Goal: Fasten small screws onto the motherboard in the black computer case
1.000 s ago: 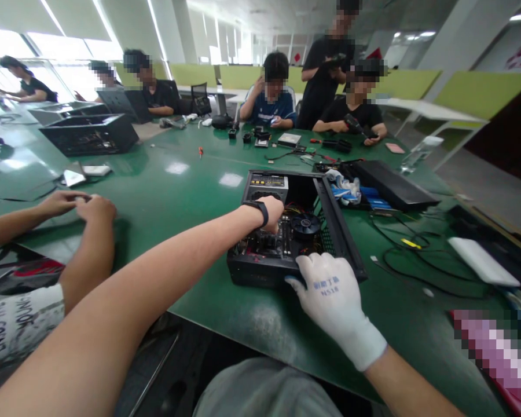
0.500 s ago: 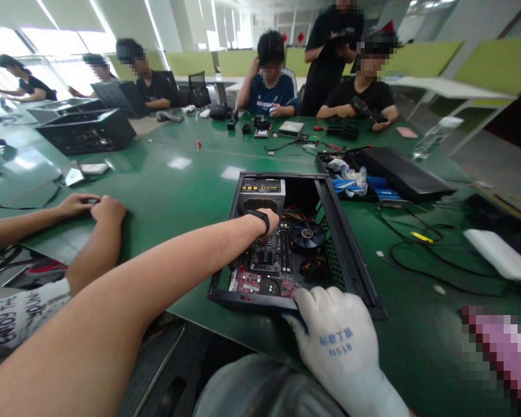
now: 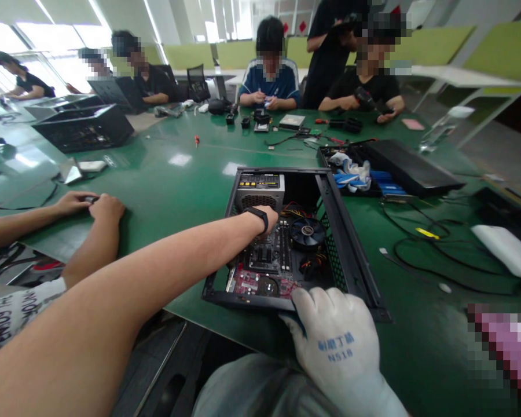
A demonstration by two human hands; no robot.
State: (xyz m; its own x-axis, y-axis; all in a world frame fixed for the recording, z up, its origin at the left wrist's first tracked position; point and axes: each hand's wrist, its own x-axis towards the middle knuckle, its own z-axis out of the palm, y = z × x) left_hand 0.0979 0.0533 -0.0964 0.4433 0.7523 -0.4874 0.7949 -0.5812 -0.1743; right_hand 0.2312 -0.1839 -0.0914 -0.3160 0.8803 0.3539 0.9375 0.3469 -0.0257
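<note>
An open computer case (image 3: 358, 255) lies on the green table before me, its inside facing up. My left hand (image 3: 265, 217), bare with a black wristband, reaches into it below the power supply (image 3: 260, 184). Its fingers look curled downward over the motherboard (image 3: 264, 255); their tips and anything in them are hidden. Just right of that hand sits a round black fan (image 3: 307, 233). A red circuit board (image 3: 249, 282) lies near the front edge. My right hand (image 3: 336, 330), in a white work glove, is closed around the case's near rim.
A neighbour's hands (image 3: 91, 205) rest on the table at left. Behind the case at right are gloves (image 3: 351, 175) in a black tray-like panel. Black cables (image 3: 399, 255) and a white block (image 3: 506, 250) lie to the right. An orange-handled screwdriver (image 3: 197, 141) lies farther back.
Both my hands keep nearly the same places on the case. My view has shifted slightly. The person across the table has lowered a hand from the head to join the other in front.
</note>
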